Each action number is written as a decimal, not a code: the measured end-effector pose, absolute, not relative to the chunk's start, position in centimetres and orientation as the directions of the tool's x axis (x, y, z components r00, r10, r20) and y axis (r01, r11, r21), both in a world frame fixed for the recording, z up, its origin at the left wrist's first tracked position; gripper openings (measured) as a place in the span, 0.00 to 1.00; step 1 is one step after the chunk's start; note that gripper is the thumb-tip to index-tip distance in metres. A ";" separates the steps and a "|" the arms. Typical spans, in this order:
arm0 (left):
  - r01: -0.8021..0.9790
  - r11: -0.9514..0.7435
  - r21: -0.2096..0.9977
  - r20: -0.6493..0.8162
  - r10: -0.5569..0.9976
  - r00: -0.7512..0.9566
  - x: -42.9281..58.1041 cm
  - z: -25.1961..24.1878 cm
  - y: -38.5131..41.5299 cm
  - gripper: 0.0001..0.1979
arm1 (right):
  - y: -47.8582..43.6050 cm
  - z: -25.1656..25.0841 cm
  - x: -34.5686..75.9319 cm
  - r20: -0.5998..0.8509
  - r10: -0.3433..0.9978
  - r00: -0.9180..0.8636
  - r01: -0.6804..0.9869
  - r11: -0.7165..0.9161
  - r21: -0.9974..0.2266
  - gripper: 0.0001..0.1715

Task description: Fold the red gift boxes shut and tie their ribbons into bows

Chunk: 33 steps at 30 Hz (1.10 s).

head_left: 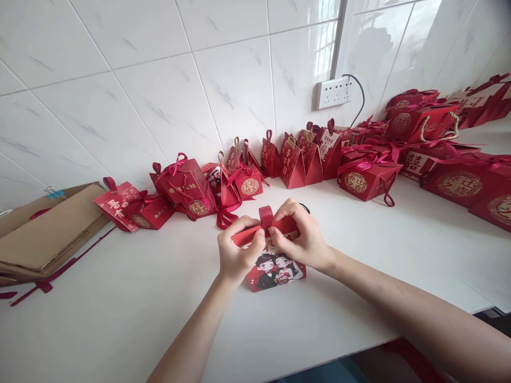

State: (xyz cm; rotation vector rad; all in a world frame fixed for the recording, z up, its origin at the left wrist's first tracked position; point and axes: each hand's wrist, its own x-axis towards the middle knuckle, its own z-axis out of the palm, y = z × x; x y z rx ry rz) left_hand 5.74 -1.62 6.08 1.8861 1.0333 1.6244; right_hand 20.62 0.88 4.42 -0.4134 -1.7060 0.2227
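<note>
A small red gift box with a cartoon couple printed on its front stands on the white counter in the middle. My left hand pinches the left side of its folded red top. My right hand pinches the right side, beside the upright red ribbon loop at the top centre. Both hands are closed on the box's top edge.
Several finished red boxes with ribbons line the tiled wall behind, with bigger red boxes at the right. Flat brown cardboard lies at the left. A wall socket with a cable sits above. The counter's front edge runs below my arms.
</note>
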 end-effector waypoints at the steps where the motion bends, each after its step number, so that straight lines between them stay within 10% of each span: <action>1: 0.253 -0.623 0.741 0.637 0.770 0.030 5.8 6.1 -1.6 0.07 | 0.9 4.4 20.6 0.911 0.391 -0.132 0.147 0.917 -0.372 0.09; 33: 0.241 -0.627 0.741 0.638 0.769 0.040 5.6 5.9 -1.6 0.06 | 0.7 4.5 20.7 0.905 0.398 -0.151 0.157 0.914 -0.375 0.12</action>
